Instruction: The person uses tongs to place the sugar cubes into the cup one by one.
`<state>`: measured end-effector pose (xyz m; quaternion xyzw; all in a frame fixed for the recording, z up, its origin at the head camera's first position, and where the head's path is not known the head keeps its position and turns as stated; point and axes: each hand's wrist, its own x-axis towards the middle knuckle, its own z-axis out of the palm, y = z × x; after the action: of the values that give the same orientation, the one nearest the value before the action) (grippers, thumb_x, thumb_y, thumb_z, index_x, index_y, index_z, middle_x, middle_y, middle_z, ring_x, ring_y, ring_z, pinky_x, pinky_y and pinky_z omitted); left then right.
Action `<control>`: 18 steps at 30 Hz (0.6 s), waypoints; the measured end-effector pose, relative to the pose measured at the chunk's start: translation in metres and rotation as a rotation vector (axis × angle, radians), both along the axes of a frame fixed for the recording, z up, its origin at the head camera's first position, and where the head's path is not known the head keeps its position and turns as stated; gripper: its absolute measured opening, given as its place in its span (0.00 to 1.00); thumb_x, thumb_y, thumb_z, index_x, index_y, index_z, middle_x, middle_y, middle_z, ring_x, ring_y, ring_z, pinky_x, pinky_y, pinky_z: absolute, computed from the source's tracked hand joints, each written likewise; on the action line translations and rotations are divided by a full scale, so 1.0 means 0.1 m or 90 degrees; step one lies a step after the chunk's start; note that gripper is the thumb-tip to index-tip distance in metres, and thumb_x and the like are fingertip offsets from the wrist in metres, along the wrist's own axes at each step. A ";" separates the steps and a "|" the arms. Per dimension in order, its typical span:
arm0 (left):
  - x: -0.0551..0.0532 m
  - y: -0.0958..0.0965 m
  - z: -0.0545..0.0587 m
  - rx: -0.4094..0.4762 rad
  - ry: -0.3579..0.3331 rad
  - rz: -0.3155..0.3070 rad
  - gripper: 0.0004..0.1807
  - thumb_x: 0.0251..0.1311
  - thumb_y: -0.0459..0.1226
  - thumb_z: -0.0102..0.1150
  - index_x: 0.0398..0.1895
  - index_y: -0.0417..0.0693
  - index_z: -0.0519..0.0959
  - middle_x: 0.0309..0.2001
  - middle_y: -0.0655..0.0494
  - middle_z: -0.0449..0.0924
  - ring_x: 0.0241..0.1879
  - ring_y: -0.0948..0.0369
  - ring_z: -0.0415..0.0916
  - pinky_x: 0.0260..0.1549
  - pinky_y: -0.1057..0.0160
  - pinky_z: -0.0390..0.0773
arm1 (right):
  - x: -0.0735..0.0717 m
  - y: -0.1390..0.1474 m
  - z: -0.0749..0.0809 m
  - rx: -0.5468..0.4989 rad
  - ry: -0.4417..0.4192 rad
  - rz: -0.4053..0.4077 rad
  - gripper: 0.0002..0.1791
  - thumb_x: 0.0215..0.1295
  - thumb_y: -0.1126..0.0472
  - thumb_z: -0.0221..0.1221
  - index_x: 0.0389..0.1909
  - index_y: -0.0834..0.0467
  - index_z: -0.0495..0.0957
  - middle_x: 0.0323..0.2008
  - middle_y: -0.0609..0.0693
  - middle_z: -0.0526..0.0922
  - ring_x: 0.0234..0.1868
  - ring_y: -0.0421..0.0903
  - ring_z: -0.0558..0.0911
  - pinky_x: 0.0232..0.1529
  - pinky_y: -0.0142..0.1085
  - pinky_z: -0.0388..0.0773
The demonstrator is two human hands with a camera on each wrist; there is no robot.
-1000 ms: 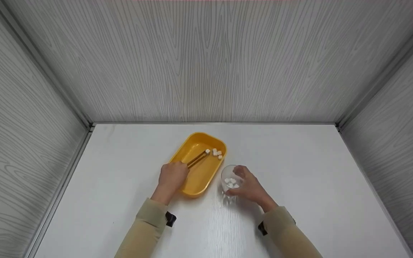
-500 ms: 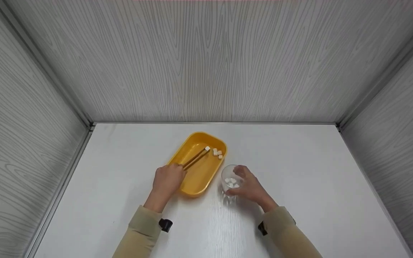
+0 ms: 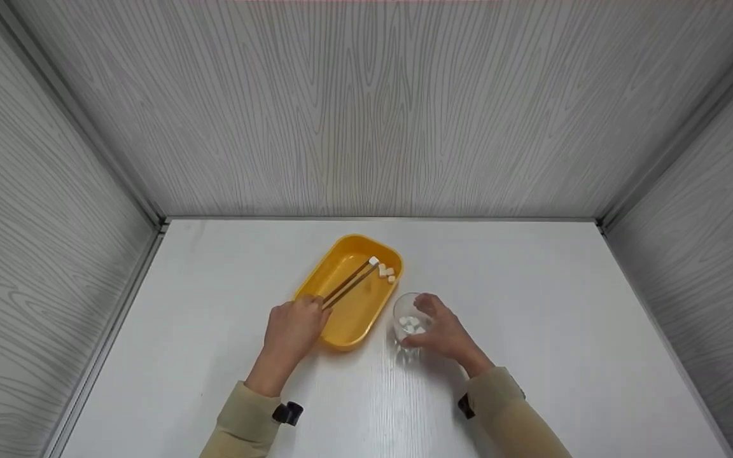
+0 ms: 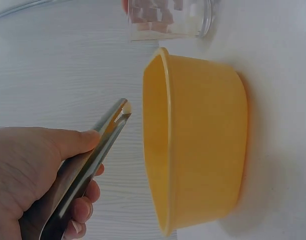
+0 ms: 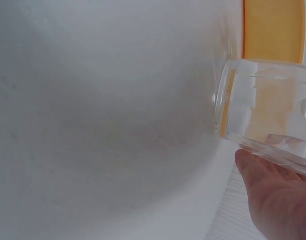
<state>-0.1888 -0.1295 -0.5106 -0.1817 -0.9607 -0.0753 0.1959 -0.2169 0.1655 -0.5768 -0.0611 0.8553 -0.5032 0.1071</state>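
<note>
My left hand [image 3: 295,327] grips a pair of metal tongs [image 4: 88,172], thumb on one side and fingers curled on the other. One small white cube [image 3: 373,261] is pinched between the tong tips. In the left wrist view, the tips stand above the rim of a yellow tray [image 3: 347,327]. Several more white cubes [image 3: 386,272] lie in the tray's far right corner. My right hand [image 3: 446,334] holds a clear glass [image 5: 247,100] upright on the table, thumb and fingers around its sides. Several white cubes [image 3: 411,327] sit in the bottom of the glass.
The glass stands just right of the tray, near its right long side. Beneath both is a white table [image 3: 519,305], with grey wood-patterned panels [image 3: 366,114] rising at the back and on both sides.
The tongs have lifted with the cube between their tips, away from the other cubes. My left hand has drawn back toward the near left. My right hand and the glass stay put.
</note>
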 end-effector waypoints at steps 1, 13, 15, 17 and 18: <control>0.02 0.01 0.01 0.004 0.005 -0.005 0.14 0.57 0.42 0.70 0.28 0.39 0.83 0.20 0.51 0.75 0.13 0.58 0.66 0.12 0.57 0.71 | 0.00 0.00 0.00 -0.001 -0.001 0.000 0.48 0.37 0.58 0.81 0.62 0.55 0.66 0.64 0.52 0.71 0.68 0.54 0.66 0.66 0.55 0.58; 0.21 0.15 0.12 0.032 0.023 -0.059 0.12 0.58 0.42 0.69 0.31 0.41 0.84 0.21 0.54 0.76 0.14 0.61 0.66 0.12 0.63 0.70 | 0.01 0.00 -0.02 -0.020 -0.018 -0.009 0.50 0.38 0.59 0.80 0.66 0.56 0.66 0.65 0.53 0.70 0.68 0.55 0.65 0.66 0.54 0.58; 0.25 0.17 0.13 0.031 0.025 -0.071 0.12 0.58 0.42 0.69 0.30 0.41 0.83 0.21 0.54 0.75 0.14 0.61 0.66 0.13 0.63 0.70 | 0.01 0.00 -0.02 -0.044 -0.021 -0.004 0.51 0.38 0.61 0.80 0.67 0.58 0.65 0.66 0.55 0.69 0.69 0.55 0.65 0.66 0.54 0.58; 0.28 0.19 0.13 0.028 0.030 -0.083 0.12 0.57 0.43 0.70 0.30 0.41 0.83 0.21 0.54 0.75 0.14 0.61 0.68 0.13 0.63 0.72 | 0.01 0.00 -0.02 -0.069 -0.023 0.003 0.52 0.39 0.63 0.79 0.68 0.60 0.64 0.67 0.56 0.68 0.69 0.55 0.64 0.66 0.53 0.58; 0.29 0.20 0.13 0.026 0.033 -0.089 0.12 0.57 0.42 0.70 0.30 0.41 0.83 0.21 0.54 0.76 0.15 0.61 0.69 0.14 0.63 0.73 | 0.01 0.01 -0.02 -0.082 -0.024 0.006 0.52 0.39 0.64 0.79 0.68 0.62 0.63 0.67 0.57 0.68 0.69 0.56 0.64 0.66 0.53 0.58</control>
<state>-0.1593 -0.1094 -0.4973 -0.2460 -0.9387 -0.1034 0.2183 -0.2157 0.1660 -0.5788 -0.0626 0.8187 -0.5579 0.1212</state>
